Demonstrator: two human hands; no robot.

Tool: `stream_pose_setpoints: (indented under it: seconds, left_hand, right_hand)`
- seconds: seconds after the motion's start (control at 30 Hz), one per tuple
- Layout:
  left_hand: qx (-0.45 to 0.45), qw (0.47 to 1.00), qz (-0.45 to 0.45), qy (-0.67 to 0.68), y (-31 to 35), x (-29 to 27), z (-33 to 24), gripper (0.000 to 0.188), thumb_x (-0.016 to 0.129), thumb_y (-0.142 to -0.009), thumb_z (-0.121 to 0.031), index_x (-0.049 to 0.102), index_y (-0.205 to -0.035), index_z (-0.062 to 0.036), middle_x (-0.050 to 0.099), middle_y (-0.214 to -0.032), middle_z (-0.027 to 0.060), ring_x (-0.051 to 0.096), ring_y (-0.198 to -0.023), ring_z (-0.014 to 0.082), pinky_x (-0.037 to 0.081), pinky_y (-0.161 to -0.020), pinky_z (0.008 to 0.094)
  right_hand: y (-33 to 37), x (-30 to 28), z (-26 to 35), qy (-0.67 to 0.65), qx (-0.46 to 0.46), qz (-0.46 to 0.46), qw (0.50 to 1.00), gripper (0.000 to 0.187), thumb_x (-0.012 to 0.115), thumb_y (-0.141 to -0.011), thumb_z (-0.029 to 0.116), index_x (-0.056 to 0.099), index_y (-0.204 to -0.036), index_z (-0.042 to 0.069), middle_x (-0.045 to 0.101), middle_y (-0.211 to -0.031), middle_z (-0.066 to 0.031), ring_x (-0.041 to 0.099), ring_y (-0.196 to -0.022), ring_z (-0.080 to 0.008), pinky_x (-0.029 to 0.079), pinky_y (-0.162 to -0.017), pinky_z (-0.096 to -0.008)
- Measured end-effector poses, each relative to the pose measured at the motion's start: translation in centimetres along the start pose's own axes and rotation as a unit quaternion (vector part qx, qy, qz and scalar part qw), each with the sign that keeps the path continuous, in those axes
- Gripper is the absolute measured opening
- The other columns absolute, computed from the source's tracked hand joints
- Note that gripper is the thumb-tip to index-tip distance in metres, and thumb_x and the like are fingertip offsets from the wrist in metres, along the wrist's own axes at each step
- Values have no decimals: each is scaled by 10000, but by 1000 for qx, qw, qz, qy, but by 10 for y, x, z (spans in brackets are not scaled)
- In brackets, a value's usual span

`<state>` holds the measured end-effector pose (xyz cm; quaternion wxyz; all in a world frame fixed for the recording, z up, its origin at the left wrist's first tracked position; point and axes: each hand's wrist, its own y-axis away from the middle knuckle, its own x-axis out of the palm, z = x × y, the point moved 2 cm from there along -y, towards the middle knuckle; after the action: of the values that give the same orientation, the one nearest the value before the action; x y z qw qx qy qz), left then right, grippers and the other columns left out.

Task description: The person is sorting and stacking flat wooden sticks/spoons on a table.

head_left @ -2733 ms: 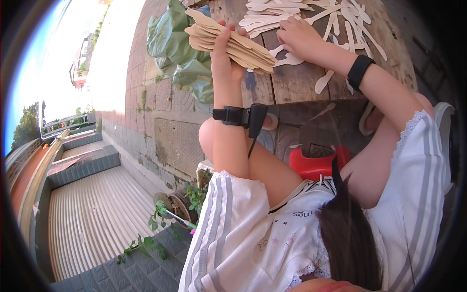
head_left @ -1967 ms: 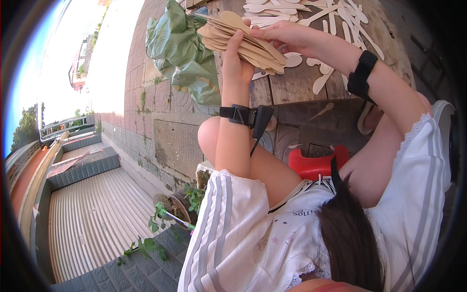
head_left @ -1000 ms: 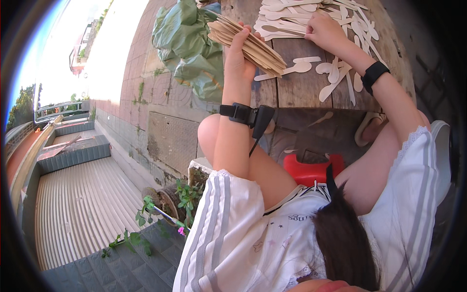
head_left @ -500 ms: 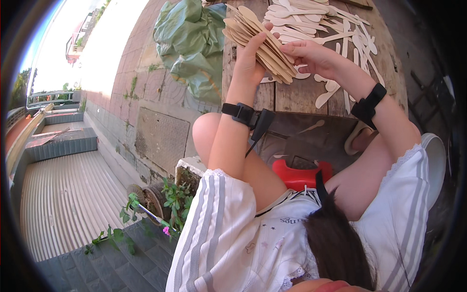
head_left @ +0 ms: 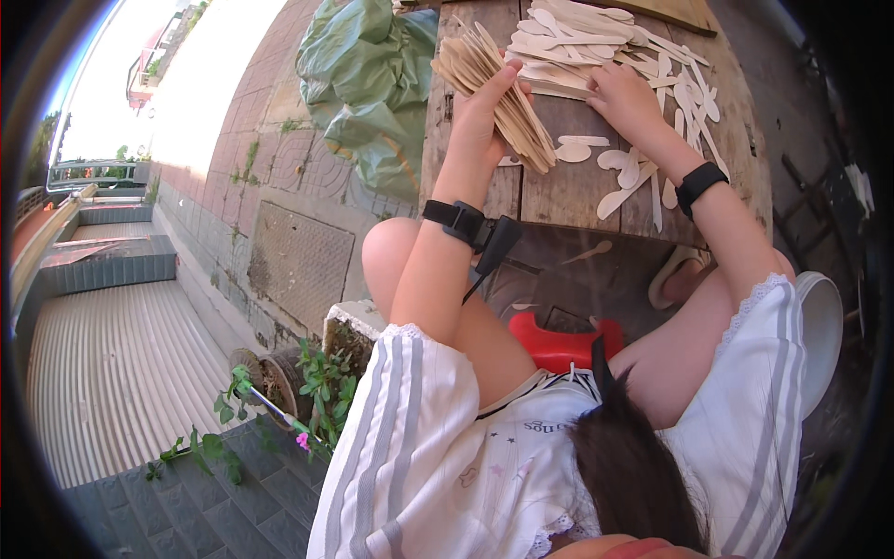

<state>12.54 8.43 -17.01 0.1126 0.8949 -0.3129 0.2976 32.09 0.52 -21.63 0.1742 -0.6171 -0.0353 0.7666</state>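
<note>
A thick bundle of thin wooden spoons (head_left: 507,98) fans out in my left hand (head_left: 486,104), whose thumb and fingers wrap round its middle. The bundle slants over the table's left side, upper ends spread apart. My right hand (head_left: 622,96) is at the near edge of a heap of pale wooden spoons (head_left: 568,37). Its fingers are bent together at the end of one spoon there; the fingertips are partly hidden. Loose spoons (head_left: 684,98) lie crisscrossed beyond and beside my right wrist. A few short pieces (head_left: 579,147) rest between my two hands.
The heap lies on a worn plank table (head_left: 549,200). Left of it slumps a crumpled green plastic sack (head_left: 368,93). Below the table edge are a red plastic stool (head_left: 559,343) and a dropped spoon (head_left: 587,252) on the ground. A potted plant (head_left: 326,382) stands by my left elbow.
My right hand has left the bundle and moved up to the heap of spoons. My left hand still grips the bundle, which is now tilted more upright.
</note>
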Motion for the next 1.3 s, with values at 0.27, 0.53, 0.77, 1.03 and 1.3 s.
stream_pose_setpoints:
  seconds: [0.27,0.53,0.77,1.03,1.3]
  left_hand:
    - [10,996,-65,52,-2,-10,0,333,638,-832,-67,483,-1127,-72,588,-997,70,594,-783,188,525,-718,358]
    - [-9,996,-75,47,-3,-13,3,296,660,-820,-79,511,-1075,-77,590,-973,51,590,-796,184,520,-722,366]
    - [15,996,-68,52,-8,-18,8,285,651,-821,-76,519,-1074,-66,586,-980,52,580,-908,190,516,-827,385]
    - [10,997,5,81,-2,-7,4,417,630,-814,-42,481,-1202,-7,547,-1201,113,554,-1054,239,479,-915,415]
    - [4,997,-43,61,-4,-14,10,380,650,-823,-70,503,-1171,-31,572,-1109,69,561,-1024,217,487,-890,387]
  right_hand:
    - [-9,-12,-2,-153,100,1,983,192,625,-808,258,669,-833,73,630,-713,-66,613,-718,-241,474,-644,-367]
    - [-7,-17,11,-504,265,113,814,270,581,-888,347,660,-972,102,617,-811,46,540,-690,-67,430,-600,-256]
    - [15,-25,43,-665,269,162,677,257,569,-899,379,615,-950,131,555,-783,69,497,-682,-20,399,-594,-195]
    - [27,-27,61,-592,232,221,739,366,564,-865,469,619,-882,107,519,-716,59,412,-569,-31,320,-479,-181]
    - [27,-23,65,-587,225,268,730,395,553,-861,477,599,-890,85,523,-707,45,458,-573,-38,305,-441,-183]
